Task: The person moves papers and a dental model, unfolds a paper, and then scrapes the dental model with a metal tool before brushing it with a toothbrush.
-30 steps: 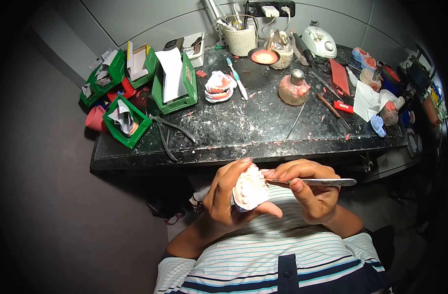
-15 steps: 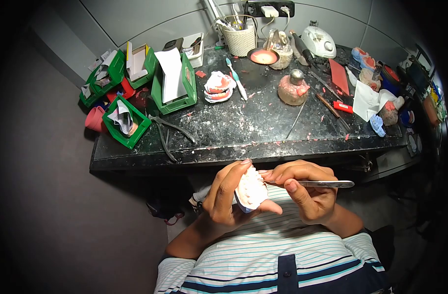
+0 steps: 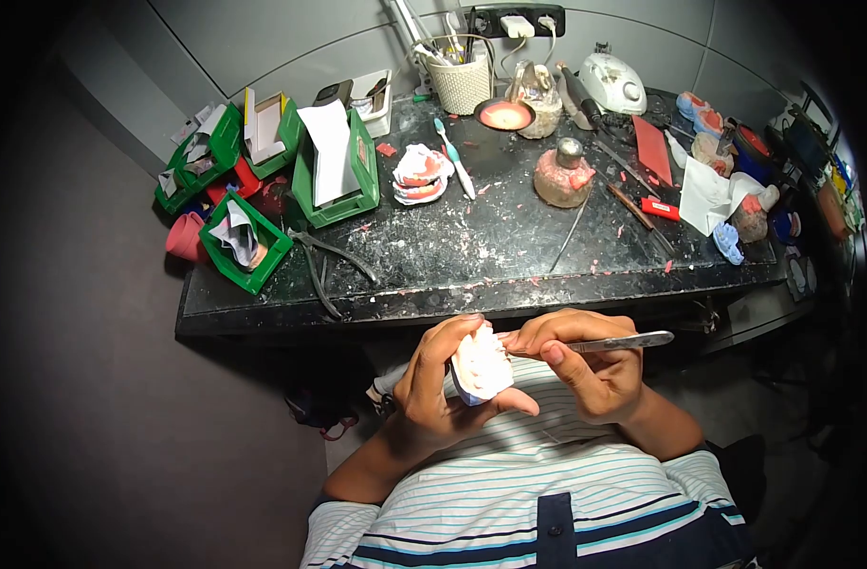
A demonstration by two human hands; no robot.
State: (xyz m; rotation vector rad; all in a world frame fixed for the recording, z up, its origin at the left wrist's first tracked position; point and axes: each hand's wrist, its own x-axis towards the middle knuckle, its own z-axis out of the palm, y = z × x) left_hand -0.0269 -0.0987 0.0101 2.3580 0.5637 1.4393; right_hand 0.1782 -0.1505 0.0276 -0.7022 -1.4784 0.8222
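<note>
Below the messy black table, the left hand holds a white teeth model tight while the right hand grips a thin metal tool touching it.

Both my hands raised before my chest, fingertips nearly meeting.

My left hand curls palm-inward, fingers arched over its grip and thumb stretched beneath it; my right hand pinches closed, thumb against forefinger, knuckles up, just right of that grip; both forearms angle back toward my torso.
</note>
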